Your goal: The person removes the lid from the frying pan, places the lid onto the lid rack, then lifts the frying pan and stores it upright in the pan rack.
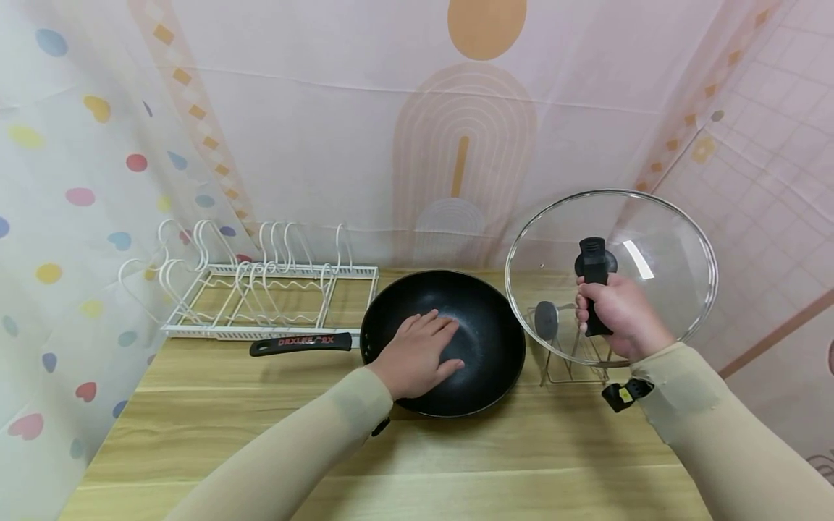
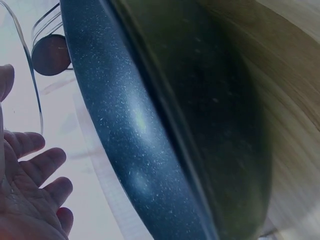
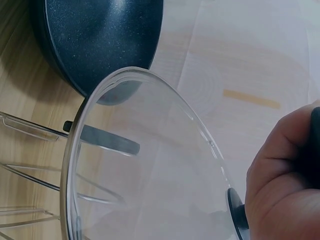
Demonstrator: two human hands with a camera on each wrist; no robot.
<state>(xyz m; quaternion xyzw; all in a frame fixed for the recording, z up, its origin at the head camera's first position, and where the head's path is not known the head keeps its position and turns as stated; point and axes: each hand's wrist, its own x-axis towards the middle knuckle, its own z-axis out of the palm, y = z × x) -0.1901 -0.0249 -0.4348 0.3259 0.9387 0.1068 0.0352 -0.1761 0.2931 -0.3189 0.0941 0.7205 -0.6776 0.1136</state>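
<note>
A black wok [image 1: 491, 354] sits on the wooden table, its long black handle [image 1: 301, 344] pointing left. My left hand [image 1: 420, 354] is over the wok with palm down and fingers spread. In the left wrist view those fingers [image 2: 45, 167] appear apart from the wok wall [image 2: 132, 130]. On the right, my right hand [image 1: 622, 315] grips the black handle [image 1: 594, 278] of a clear glass lid [image 1: 671, 260]. The lid is raised above the table, and its metal rim [image 3: 80, 135] shows in the right wrist view.
A white wire dish rack [image 1: 267, 333] stands left of the wok, against the patterned curtain [image 1: 313, 145]. Behind the raised lid is a small metal wire rack [image 1: 567, 380] with a dark round disc [image 1: 546, 320]. Wooden tabletop [image 1: 495, 470] stretches across the front.
</note>
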